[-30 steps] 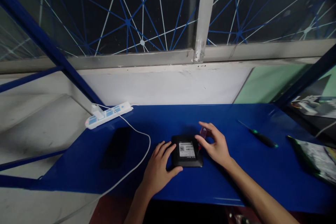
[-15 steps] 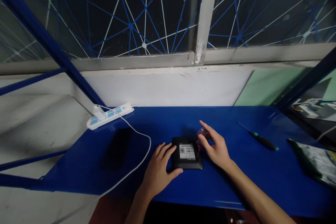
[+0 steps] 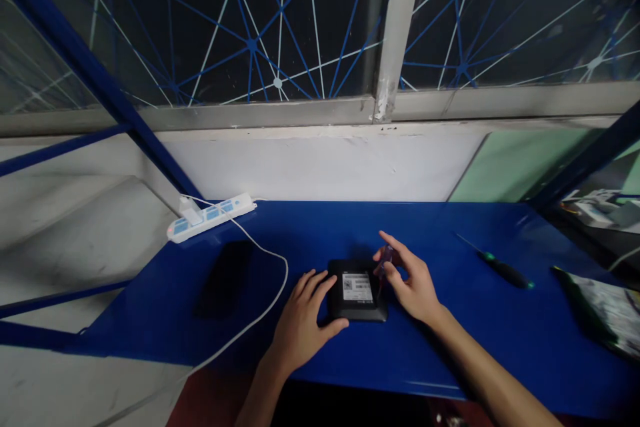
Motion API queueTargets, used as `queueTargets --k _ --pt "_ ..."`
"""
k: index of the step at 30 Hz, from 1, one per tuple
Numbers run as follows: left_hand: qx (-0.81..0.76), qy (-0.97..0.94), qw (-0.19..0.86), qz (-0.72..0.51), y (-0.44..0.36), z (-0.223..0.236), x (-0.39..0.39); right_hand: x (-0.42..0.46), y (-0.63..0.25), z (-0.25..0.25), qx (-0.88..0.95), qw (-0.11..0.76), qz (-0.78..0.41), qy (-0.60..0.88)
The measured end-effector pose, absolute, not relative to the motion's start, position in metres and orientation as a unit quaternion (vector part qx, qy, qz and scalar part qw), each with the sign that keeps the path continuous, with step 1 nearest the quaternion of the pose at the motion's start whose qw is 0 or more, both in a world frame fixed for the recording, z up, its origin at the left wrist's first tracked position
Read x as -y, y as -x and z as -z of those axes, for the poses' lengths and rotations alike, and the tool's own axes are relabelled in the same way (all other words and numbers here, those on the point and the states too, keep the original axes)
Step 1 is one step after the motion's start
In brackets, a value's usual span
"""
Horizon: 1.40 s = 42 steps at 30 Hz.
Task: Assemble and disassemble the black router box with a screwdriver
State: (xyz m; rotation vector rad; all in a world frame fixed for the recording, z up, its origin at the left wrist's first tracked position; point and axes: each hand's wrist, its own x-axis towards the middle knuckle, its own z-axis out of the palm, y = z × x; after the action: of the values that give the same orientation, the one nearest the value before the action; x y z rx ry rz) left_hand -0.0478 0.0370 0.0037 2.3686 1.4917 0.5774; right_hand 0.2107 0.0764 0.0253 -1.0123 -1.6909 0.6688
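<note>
A small black square device [image 3: 356, 291] with a white label lies flat on the blue table [image 3: 310, 240]. My left hand [image 3: 302, 325] rests against its left side, fingers spread over the edge and thumb along the front. My right hand [image 3: 413, 280] is at the device's right edge, fingers curled round a small screwdriver with a reddish clear handle [image 3: 385, 259], its tip down by the device's right rim.
A white power strip [image 3: 210, 216] with a white cable [image 3: 270, 293] sits at the back left. A dark phone-like slab [image 3: 224, 279] lies left of the device. A green-and-black screwdriver [image 3: 498, 268] and a printed bag [image 3: 600, 310] lie to the right.
My right hand has shifted slightly left and down with the small screwdriver, closer to the device's right edge. The left hand and device have stayed put.
</note>
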Motion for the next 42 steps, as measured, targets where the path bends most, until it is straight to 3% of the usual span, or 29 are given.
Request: queueTargets --k 10,20,37,42 --pt "-0.492 -0.838 0.133 -0.196 0.04 -0.011 -0.035 -0.072 -0.196 -0.02 0.584 0.594 -0.357 0.423" --pt "-0.527 -0.813 0.137 -0.204 0.018 -0.011 -0.027 -0.068 -0.187 -0.017 0.653 0.558 -0.326 0.395" --pt "-0.523 -0.819 0.126 -0.198 0.022 -0.01 -0.027 -0.069 -0.194 -0.026 0.726 0.53 -0.157 0.41" --pt "-0.521 -0.82 0.126 -0.2 0.023 -0.01 -0.026 -0.066 -0.196 -0.03 0.727 0.514 -0.211 0.403"
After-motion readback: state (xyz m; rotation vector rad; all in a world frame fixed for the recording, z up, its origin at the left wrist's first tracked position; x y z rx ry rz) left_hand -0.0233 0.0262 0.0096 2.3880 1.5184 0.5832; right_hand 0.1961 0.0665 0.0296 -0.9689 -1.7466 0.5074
